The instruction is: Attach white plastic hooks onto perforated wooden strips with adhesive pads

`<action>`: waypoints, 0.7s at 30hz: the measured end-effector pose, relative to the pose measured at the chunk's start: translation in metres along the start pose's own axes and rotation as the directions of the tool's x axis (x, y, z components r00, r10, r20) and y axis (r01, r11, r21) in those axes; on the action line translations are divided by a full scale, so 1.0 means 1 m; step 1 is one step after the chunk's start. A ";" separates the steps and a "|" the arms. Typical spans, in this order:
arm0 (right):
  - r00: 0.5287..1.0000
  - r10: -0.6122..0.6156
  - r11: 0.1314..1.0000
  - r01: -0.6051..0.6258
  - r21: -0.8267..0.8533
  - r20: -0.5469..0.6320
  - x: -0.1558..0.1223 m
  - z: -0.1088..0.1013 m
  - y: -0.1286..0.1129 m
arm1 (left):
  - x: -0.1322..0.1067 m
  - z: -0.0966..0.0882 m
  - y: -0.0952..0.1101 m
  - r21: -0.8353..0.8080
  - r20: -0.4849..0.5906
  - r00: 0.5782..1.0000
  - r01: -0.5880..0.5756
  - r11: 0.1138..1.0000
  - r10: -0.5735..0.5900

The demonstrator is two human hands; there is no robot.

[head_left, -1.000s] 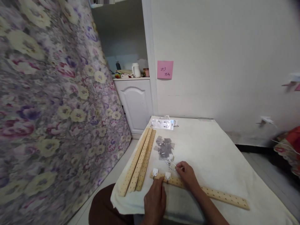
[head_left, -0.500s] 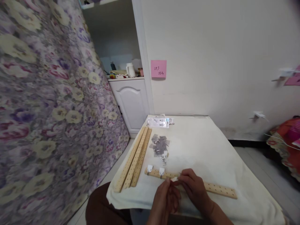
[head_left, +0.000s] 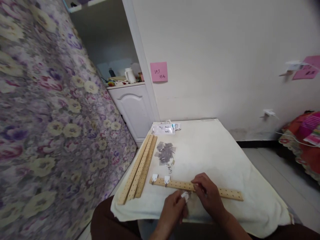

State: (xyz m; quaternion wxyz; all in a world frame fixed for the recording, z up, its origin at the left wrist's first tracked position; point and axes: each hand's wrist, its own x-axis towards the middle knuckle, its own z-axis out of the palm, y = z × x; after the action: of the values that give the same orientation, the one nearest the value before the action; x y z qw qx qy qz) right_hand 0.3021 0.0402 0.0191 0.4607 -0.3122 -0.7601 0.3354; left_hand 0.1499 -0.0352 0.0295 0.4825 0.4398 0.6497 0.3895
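My left hand point(head_left: 172, 207) is closed, pinching a small white tag point(head_left: 185, 196) with a thin metal ring beside it, just in front of the perforated wooden strip point(head_left: 225, 192). Over the middle of that strip, my right hand point(head_left: 207, 195) has its fingers bent together; whatever they grip is hidden. The strip lies across the table, and a white tag point(head_left: 155, 178) and a second white tag point(head_left: 167, 180) hang at its left end, each with a small metal piece below. Behind it lie some small metal hooks or rings point(head_left: 169, 169), too small to tell.
Several perforated wooden strips point(head_left: 136, 175) lie lengthwise at the table's left side. A pile of small clear bags point(head_left: 165, 152) sits right of them, with a flat clear package point(head_left: 163, 128) at the back. A cream cloth point(head_left: 210, 146) covers the table. A floral curtain point(head_left: 50, 133) hangs left.
My hands have moved apart. The white tag now shows plainly in my left fingers, and my right fingers are at the strip. The whole view has shifted slightly.
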 end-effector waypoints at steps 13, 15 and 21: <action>0.794 0.307 0.836 -0.488 0.249 0.525 -0.003 0.006 0.015 | -0.005 -0.003 -0.003 0.208 0.027 0.994 -0.109 0.972 0.106; 0.768 0.319 0.790 -0.540 0.292 0.556 -0.006 0.008 0.017 | -0.005 -0.002 -0.006 0.217 0.020 0.993 -0.119 0.969 0.117; 0.725 0.336 0.715 -0.612 0.339 0.601 -0.007 0.014 0.014 | -0.003 -0.002 -0.017 0.201 0.009 0.987 -0.156 0.967 0.157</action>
State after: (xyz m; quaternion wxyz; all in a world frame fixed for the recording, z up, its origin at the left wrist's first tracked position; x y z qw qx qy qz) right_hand 0.2945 0.0399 -0.0008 0.2081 -0.2704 -0.6220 0.7048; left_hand 0.1455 -0.0435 0.0152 0.4008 0.5349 0.6508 0.3602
